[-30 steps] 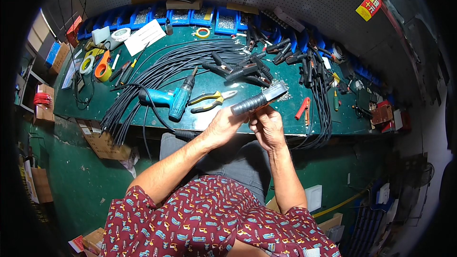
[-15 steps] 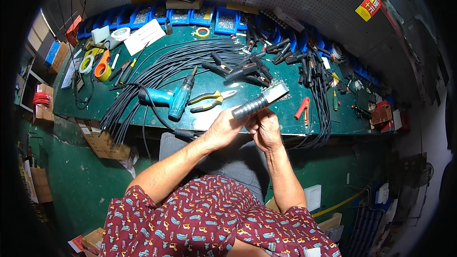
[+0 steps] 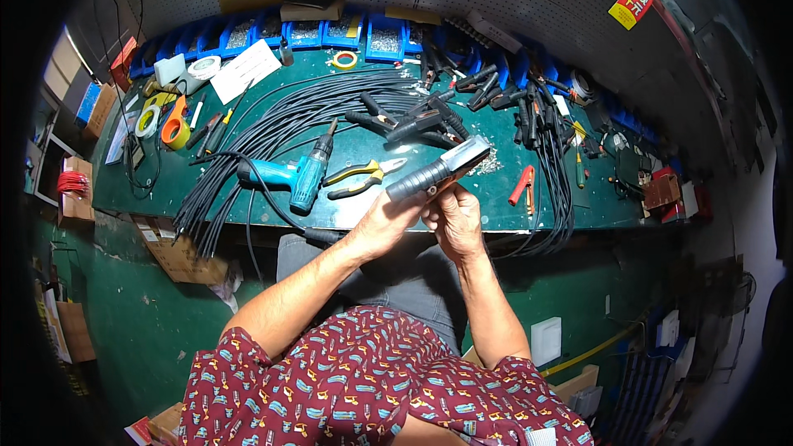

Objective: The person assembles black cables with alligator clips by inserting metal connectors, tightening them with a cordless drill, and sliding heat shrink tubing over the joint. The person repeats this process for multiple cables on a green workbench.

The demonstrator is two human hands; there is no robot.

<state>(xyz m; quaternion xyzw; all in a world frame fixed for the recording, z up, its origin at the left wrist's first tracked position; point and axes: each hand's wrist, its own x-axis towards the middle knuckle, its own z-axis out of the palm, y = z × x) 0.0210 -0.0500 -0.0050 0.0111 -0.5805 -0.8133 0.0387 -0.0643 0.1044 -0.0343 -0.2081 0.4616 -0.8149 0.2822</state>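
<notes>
My left hand (image 3: 387,221) is closed round the black ribbed handle of a clamp (image 3: 434,173), whose shiny metal jaw points away to the upper right. Close against the clamp's lower side, my right hand (image 3: 458,219) has its thumb and fingers pinched together; what lies between them is too small or hidden to name. A small round fitting shows on the clamp's side near those fingertips. A black cable (image 3: 285,216) with a thick sleeve runs under my left wrist. Yellow-and-black pliers (image 3: 363,177) and a teal power drill (image 3: 307,177) lie just beyond my left hand.
Bundled black cables (image 3: 289,107) curve across the green bench (image 3: 504,206). More black clamps (image 3: 413,125) are piled beyond my hands, a red clamp (image 3: 522,186) lies to the right. Blue bins (image 3: 386,40) of small metal parts line the back. Tape rolls (image 3: 176,128) sit at left.
The clamp has shifted slightly left and turned in my left hand, so more of its side and a round fitting show. My right fingers stay pinched close to it.
</notes>
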